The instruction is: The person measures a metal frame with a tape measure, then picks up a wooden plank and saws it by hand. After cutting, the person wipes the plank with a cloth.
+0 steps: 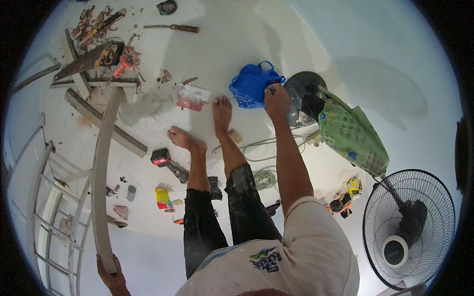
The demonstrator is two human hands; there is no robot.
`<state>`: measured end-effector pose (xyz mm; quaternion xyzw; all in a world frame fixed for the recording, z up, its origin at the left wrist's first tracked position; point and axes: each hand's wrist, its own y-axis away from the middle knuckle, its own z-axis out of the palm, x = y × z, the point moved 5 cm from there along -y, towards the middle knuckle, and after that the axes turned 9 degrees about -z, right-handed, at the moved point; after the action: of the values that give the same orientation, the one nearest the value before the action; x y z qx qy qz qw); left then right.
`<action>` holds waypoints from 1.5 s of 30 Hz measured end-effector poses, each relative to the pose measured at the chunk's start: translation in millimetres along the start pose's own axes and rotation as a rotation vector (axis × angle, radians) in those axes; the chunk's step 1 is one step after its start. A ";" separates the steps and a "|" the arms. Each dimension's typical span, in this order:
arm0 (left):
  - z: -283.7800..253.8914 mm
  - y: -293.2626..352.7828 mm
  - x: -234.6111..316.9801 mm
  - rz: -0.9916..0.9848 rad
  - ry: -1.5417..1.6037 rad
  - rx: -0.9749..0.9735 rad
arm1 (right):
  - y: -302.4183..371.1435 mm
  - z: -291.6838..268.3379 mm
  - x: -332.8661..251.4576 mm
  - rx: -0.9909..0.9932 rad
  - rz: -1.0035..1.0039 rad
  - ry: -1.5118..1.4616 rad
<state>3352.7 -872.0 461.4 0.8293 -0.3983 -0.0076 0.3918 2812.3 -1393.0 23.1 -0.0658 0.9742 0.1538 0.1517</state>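
My left hand (112,277) is wrapped round the near end of a long pale wooden beam (102,167). The beam slants up and away, its far end near a second piece of timber (106,123) on the floor. Further right, my right hand (277,101) is closed at the right edge of a blue bag (253,88) and appears to grip its top. The bag's loop handle sticks up behind. Just beyond that hand stands a round dark container (306,86).
A handsaw (91,60) lies over timber among wood shavings at the far left. A chisel (173,27), a red dustpan-like item (192,97) and a cordless power tool (169,163) lie around my feet. A ladder (61,217) stands left; a fan (409,229) stands right. A green hose (266,177) lies coiled.
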 end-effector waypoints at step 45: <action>-18.2 -37.0 -30.2 -0.053 0.177 -0.179 | 12.4 -216.1 -195.0 -0.012 -0.532 0.116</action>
<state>3362.2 -826.3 440.6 0.7988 -0.3379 0.0197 0.4973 2935.0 -1434.5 284.2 -0.3292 0.9287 0.1103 0.1302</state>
